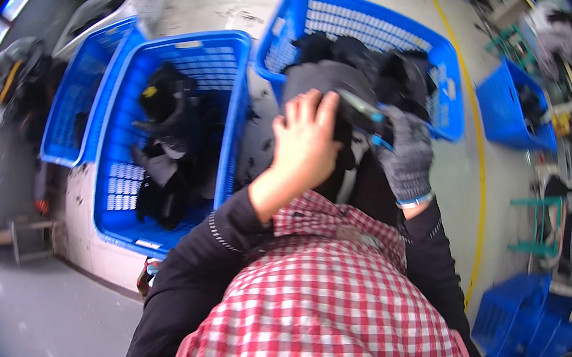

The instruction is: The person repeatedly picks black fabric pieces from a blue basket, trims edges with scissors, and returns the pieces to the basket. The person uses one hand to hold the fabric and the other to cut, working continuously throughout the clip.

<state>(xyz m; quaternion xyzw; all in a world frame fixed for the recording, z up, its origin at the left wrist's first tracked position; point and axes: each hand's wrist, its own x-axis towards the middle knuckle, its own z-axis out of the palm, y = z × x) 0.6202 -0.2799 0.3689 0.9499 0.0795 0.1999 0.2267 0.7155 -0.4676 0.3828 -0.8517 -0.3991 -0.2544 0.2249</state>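
Observation:
My bare left hand (pixel 304 140) lies with fingers stretched over a dark grey fabric piece (pixel 320 80) in front of my body. My right hand (pixel 408 153), in a grey knitted glove, is closed around a slim tool (pixel 366 113) with a pale shaft and light-blue parts. Motion blur hides the tool's exact kind. Its pale end points up and left, close to the fabric and my left fingers. Just beyond, a blue perforated basket (pixel 365 6) holds more dark fabric pieces (pixel 399 79).
Another blue basket (pixel 239 102) with dark pieces stands to the left, beside a narrower one (pixel 52 136). A person (pixel 20 75) is at the far left. On the right are a yellow floor line (pixel 481 183), a blue bin (pixel 506 112) and green-framed stools (pixel 531 227).

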